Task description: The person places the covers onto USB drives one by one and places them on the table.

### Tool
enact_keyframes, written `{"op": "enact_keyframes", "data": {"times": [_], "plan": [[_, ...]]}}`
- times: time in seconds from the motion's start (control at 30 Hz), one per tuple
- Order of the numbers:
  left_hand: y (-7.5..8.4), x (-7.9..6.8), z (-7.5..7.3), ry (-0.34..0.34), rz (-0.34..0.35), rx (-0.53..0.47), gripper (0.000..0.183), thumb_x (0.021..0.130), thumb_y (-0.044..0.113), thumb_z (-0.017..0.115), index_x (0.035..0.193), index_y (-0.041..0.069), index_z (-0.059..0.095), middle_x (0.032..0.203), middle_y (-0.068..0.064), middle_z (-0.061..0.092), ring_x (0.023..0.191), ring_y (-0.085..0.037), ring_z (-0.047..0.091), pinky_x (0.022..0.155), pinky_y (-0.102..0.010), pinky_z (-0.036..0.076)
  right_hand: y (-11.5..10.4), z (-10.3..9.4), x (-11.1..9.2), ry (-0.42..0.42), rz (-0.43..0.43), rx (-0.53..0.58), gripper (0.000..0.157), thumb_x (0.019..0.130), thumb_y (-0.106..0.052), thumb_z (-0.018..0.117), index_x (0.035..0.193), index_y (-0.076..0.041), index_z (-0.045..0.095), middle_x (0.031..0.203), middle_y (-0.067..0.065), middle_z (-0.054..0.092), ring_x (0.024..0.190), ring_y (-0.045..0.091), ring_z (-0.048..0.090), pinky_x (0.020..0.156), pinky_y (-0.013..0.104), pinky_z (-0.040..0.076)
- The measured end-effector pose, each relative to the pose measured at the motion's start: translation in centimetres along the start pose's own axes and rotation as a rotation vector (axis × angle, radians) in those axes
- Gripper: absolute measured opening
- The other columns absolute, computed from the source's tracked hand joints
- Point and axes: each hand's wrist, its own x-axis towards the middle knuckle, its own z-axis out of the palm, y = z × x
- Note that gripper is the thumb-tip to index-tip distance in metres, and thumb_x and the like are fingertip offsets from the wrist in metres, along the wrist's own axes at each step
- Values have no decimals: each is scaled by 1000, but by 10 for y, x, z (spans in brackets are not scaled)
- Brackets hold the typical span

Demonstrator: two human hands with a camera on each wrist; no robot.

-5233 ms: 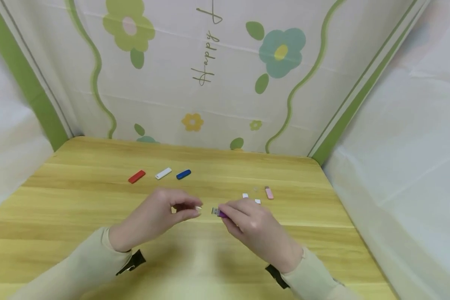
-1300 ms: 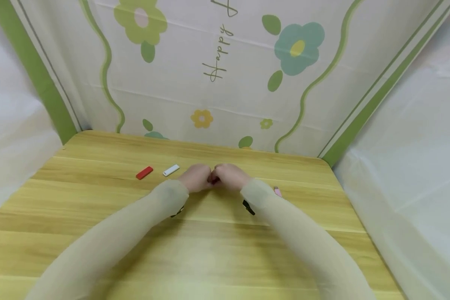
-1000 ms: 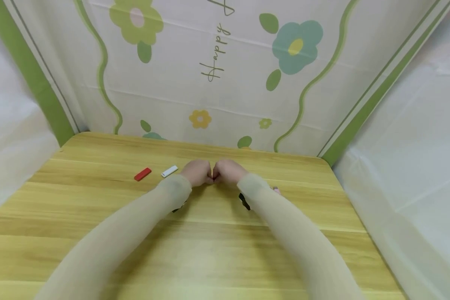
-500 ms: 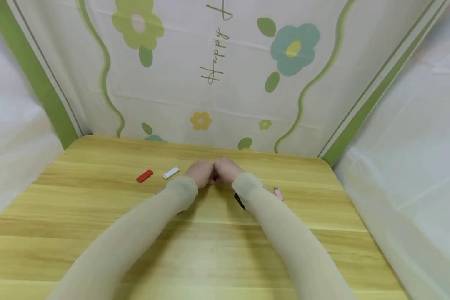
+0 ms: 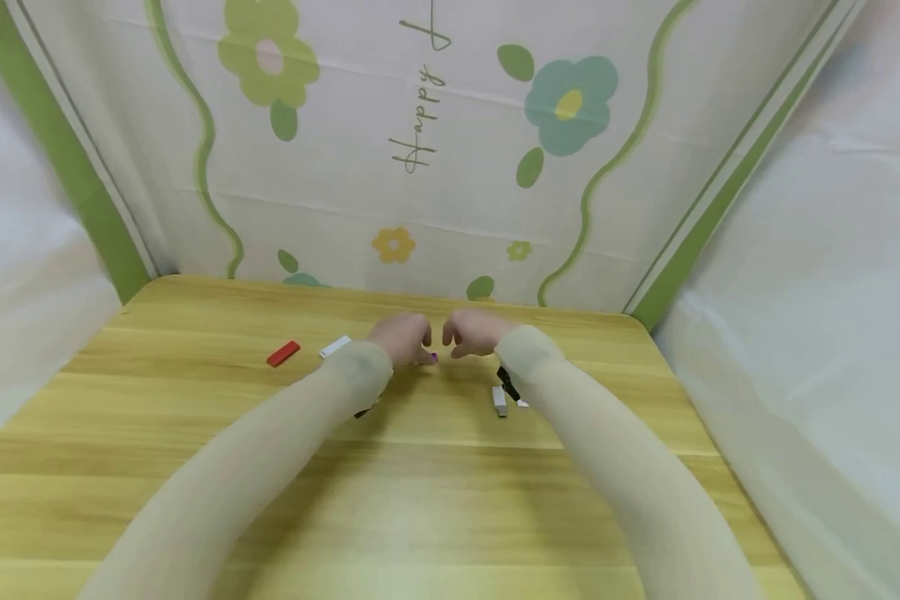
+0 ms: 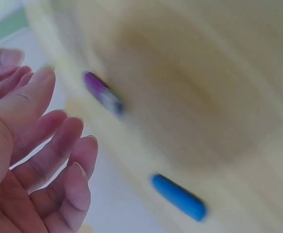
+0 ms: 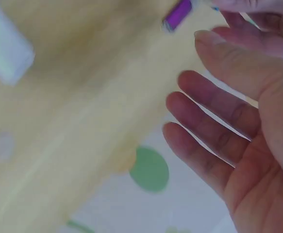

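A purple USB stick (image 6: pixel 102 93) lies on the table; in the head view only a bit of its purple body (image 5: pixel 433 358) shows beside my left hand (image 5: pixel 402 340). That hand is just above the table with loosely bent fingers, holding nothing in the left wrist view. A blue USB stick (image 6: pixel 179 197) lies near it, hidden from the head view. My right hand (image 5: pixel 477 332) hovers just right of the purple stick, fingers apart and holding nothing. Nearer the body, below the right wrist, lies a pale USB stick (image 5: pixel 499 401) with a metal plug.
A red stick (image 5: pixel 283 353) and a white stick (image 5: pixel 335 347) lie to the left on the wooden table (image 5: pixel 420 517). A small white piece (image 5: pixel 522 403) shows beside the right sleeve. A flowered curtain (image 5: pixel 330 167) hangs behind the table's far edge.
Earlier the right hand held the purple USB stick and the left pinched a small white piece. Both hands moved to the back, met, and now have parted, the purple stick lying on the table.
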Motion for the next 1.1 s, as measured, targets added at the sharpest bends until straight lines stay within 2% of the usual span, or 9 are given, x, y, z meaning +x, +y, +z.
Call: {"op": "enact_keyframes", "data": {"times": [0.13, 0.27, 0.4, 0.53, 0.6, 0.7, 0.83, 0.97, 1.1], "plan": [[20, 3, -7, -24, 65, 49, 32, 82, 31, 83, 101, 8, 75, 101, -3, 72, 91, -20, 67, 80, -36, 55, 11, -12, -16, 10, 24, -53, 28, 90, -11, 74, 116, 0, 70, 106, 12, 69, 95, 23, 64, 84, 34, 53], [38, 5, -8, -55, 125, 58, 27, 82, 28, 83, 100, 8, 75, 98, 0, 72, 89, -17, 66, 80, -33, 54, 22, -16, -33, -3, 64, -48, 28, 90, -10, 74, 116, -2, 70, 103, 9, 69, 92, 20, 64, 81, 33, 54], [50, 11, 0, -100, 220, 61, 25, 83, 21, 82, 104, 8, 76, 99, -1, 71, 90, -17, 65, 83, -32, 53, 31, -10, -48, -2, 72, -53, 27, 89, -8, 74, 115, -2, 71, 101, 8, 69, 90, 18, 64, 79, 31, 54], [60, 15, 12, -144, 332, 77, 30, 84, 12, 80, 114, 9, 74, 111, -2, 70, 103, -19, 64, 92, -31, 50, 37, 6, -63, 2, 88, -22, 25, 88, -3, 73, 113, -3, 72, 101, 8, 69, 88, 16, 63, 78, 30, 54], [61, 15, 17, -146, 364, 95, 33, 85, 7, 78, 118, 10, 72, 117, -2, 69, 110, -20, 62, 96, -32, 48, 38, 15, -68, 9, 86, 15, 23, 87, 2, 72, 110, -4, 73, 101, 8, 70, 88, 16, 64, 79, 30, 54], [62, 14, 24, -137, 390, 130, 36, 88, 2, 73, 122, 13, 71, 122, 0, 68, 112, -21, 62, 98, -34, 47, 39, 30, -73, 61, 38, 45, 25, 83, 9, 72, 103, -5, 75, 100, 6, 72, 89, 18, 66, 79, 30, 54], [59, 10, 30, -142, 410, 173, 36, 92, -1, 66, 123, 18, 71, 121, 4, 68, 109, -20, 62, 98, -35, 48, 42, 47, -77, 147, -69, 39, 29, 81, 14, 71, 102, -6, 76, 101, 5, 72, 91, 24, 67, 79, 30, 55], [55, 7, 35, -141, 438, 208, 33, 95, 1, 63, 119, 20, 74, 118, 5, 69, 108, -19, 62, 97, -34, 48, 43, 60, -79, 182, -121, 28, 34, 82, 15, 66, 104, -10, 76, 104, 3, 72, 95, 22, 67, 83, 31, 54], [51, 2, 39, -103, 498, 274, 22, 95, 11, 67, 111, 20, 76, 110, 5, 71, 102, -17, 63, 92, -31, 49, 44, 68, -79, 176, -125, 26, 32, 84, 12, 67, 101, -12, 77, 100, 0, 71, 92, 17, 66, 82, 30, 54]]}}
